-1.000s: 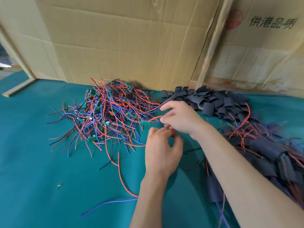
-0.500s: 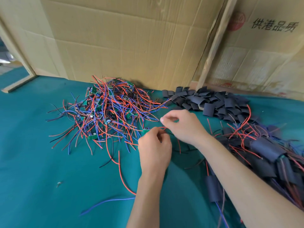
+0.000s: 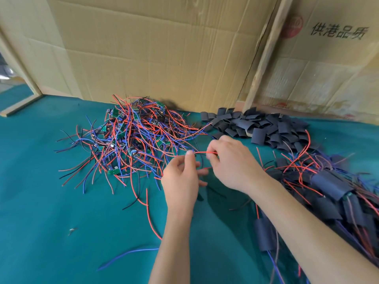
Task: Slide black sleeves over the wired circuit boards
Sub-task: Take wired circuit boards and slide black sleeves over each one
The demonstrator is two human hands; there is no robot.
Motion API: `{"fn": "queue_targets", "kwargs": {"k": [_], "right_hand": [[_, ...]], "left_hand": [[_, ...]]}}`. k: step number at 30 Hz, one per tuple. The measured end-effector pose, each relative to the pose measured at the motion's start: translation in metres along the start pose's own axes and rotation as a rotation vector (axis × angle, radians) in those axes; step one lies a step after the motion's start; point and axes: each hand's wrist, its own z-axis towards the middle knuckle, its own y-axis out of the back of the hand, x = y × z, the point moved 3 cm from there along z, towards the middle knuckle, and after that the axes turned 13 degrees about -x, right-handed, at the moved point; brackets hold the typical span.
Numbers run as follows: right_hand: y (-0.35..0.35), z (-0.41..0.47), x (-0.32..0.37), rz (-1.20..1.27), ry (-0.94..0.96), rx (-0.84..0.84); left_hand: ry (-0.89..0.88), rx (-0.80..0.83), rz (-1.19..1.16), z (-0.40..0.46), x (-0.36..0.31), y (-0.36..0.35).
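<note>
A tangled heap of green circuit boards [image 3: 131,138] with red, blue and black wires lies at the centre left of the teal table. Loose black sleeves [image 3: 258,128] are piled at the back right. Boards covered by sleeves [image 3: 326,185] lie heaped at the right. My left hand [image 3: 180,179] pinches a small wired board at its fingertips, just right of the heap. My right hand [image 3: 229,160] pinches that board's red wire [image 3: 205,153], stretched level between the two hands. The board itself is mostly hidden by my fingers.
Cardboard sheets [image 3: 164,54] and a wooden post [image 3: 264,52] wall off the back of the table. One sleeved board [image 3: 264,234] lies by my right forearm. Stray red and blue wires [image 3: 127,255] trail across the teal cloth [image 3: 51,222] near the front.
Both hands drew a wired board away from the heap. The left hand rose to meet the right, and the red wire is now pulled straight between them.
</note>
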Motion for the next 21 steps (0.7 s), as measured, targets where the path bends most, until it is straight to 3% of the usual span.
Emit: {"fn": "queue_targets", "kwargs": {"k": [2, 5, 7, 9, 12, 14, 16, 21], "right_hand": [[0.012, -0.009, 0.015, -0.064, 0.112, 0.056], [0.028, -0.021, 0.032, 0.01, 0.22, 0.224], [0.042, -0.015, 0.029, 0.191, 0.11, 0.388], [0.052, 0.004, 0.005, 0.282, -0.054, 0.327], [0.048, 0.041, -0.063, -0.024, -0.271, 0.101], [0.03, 0.047, -0.101, -0.238, -0.388, 0.212], [0.013, 0.046, -0.119, -0.291, -0.431, 0.31], [-0.007, 0.048, -0.125, -0.375, -0.458, 0.271]], "left_hand": [[0.107, 0.046, -0.18, 0.001, -0.001, -0.002], [0.129, 0.105, -0.225, 0.002, 0.001, -0.001], [0.154, 0.158, -0.264, 0.001, -0.001, -0.001], [0.234, 0.231, -0.313, -0.003, -0.006, -0.003], [0.281, 0.369, -0.279, -0.013, -0.011, -0.007], [0.286, 0.461, -0.232, -0.018, -0.009, -0.011], [0.272, 0.525, -0.203, -0.021, -0.007, -0.014], [0.204, 0.565, -0.145, -0.022, -0.002, -0.019]]}}
